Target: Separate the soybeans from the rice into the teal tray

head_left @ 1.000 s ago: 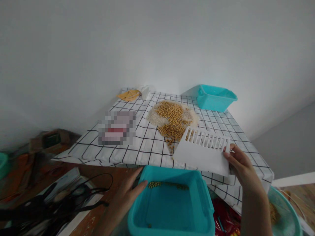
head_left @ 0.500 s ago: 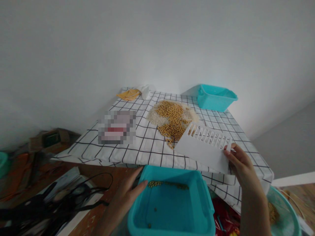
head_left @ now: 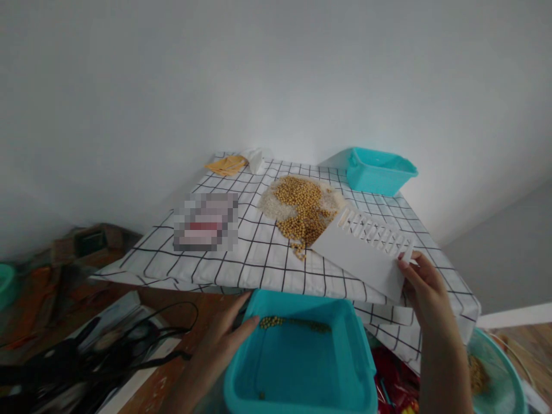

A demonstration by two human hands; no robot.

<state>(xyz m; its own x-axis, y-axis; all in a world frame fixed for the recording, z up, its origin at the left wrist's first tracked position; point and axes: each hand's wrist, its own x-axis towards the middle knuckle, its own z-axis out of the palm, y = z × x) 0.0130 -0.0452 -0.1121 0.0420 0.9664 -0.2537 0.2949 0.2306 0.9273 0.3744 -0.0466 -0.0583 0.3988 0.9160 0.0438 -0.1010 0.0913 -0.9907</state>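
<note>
My right hand (head_left: pixel 425 284) pinches the right end of a white slotted plastic scoop (head_left: pixel 357 253). The scoop's left edge touches a pile of soybeans (head_left: pixel 299 198) spread over white grains (head_left: pixel 273 208), which look like rice, on a checked tablecloth (head_left: pixel 254 253). Below the table's front edge is a turquoise bin (head_left: pixel 302 368) with some beans (head_left: pixel 271 322) along its far inner side. My left hand (head_left: pixel 224 333) is closed over the bin's left rim, the thumb inside.
A second turquoise bin (head_left: pixel 379 172) stands at the table's back right. A yellow cloth (head_left: pixel 227 165) and a white object (head_left: pixel 255 161) lie at the back left, near a blurred-out packet (head_left: pixel 206 221). Black cables (head_left: pixel 142 345) lie lower left; a tub (head_left: pixel 495 374) stands lower right.
The scoop and my right hand have shifted slightly right and away from me. One loose bean on the bin's floor no longer shows. My left hand stays on the rim.
</note>
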